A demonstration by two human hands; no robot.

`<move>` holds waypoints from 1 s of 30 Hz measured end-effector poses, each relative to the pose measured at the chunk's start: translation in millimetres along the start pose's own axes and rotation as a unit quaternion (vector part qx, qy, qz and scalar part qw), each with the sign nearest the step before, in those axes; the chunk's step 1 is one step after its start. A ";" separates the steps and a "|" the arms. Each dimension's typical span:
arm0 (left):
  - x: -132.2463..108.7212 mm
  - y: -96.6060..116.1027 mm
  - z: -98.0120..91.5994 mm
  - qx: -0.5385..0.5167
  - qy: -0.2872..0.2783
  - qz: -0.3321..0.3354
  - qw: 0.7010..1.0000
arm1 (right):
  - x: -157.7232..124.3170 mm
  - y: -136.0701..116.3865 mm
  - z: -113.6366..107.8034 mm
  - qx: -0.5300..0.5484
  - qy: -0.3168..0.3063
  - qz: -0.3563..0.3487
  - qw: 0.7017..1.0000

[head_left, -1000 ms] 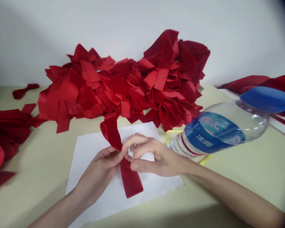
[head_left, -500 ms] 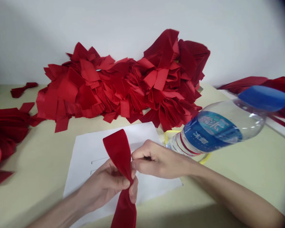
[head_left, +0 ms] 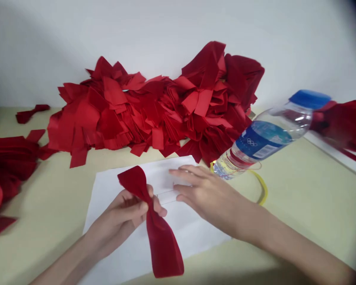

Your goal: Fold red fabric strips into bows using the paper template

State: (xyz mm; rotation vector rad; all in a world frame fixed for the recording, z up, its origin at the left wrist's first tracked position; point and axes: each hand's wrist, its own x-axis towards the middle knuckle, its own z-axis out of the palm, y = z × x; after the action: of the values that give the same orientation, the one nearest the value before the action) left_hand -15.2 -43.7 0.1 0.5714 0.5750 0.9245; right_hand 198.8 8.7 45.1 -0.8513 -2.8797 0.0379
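A strip of red ribbon (head_left: 164, 245), narrow at its gathered middle and flared at both ends, is pinched at that waist by my left hand (head_left: 127, 211). Under both hands lies a white sheet of paper (head_left: 106, 237) with thin printed lines. My right hand (head_left: 204, 190) hovers over the paper, fingers stretched and slightly apart, a little blurred, nothing visible in them. Just beyond it leans a clear plastic bottle (head_left: 296, 118) with a blue cap and blue label, tilted to the right. Red thread (head_left: 240, 159) is wound round its lower part, with a fine loose loop.
A large heap of red ribbon pieces (head_left: 154, 114) lies along the wall. More red ribbons (head_left: 12, 158) are at the left, and a single gathered piece (head_left: 32, 114) lies behind them. Further red strips (head_left: 344, 122) rest at the right. A yellow band (head_left: 264, 190) curves beside the bottle.
My right hand has left the ribbon, opened and moved right. My left hand has shifted left and turned the ribbon, still pinching it. The bottle stands more upright than before.
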 end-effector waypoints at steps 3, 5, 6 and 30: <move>2.4 -3.3 -1.4 0.007 0.013 0.012 1.000 | -8.1 -2.1 -3.6 -0.088 0.078 0.042 0.992; 2.6 -4.1 -1.8 0.007 0.024 0.015 1.000 | -10.8 -8.2 -9.9 -0.104 0.147 0.047 0.983; 2.5 -4.2 -1.7 0.009 0.030 0.013 0.999 | -11.6 -11.5 -13.7 -0.102 0.169 0.048 0.979; 4.8 -7.8 2.8 0.108 0.089 -0.001 0.990 | 16.6 -15.5 11.3 0.479 0.050 0.145 0.864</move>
State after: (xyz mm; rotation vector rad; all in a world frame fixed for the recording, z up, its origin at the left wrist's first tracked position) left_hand -6.6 -43.9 -4.2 0.6854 0.8432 0.9221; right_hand 175.0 4.8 37.0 -0.9587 -2.1230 1.2715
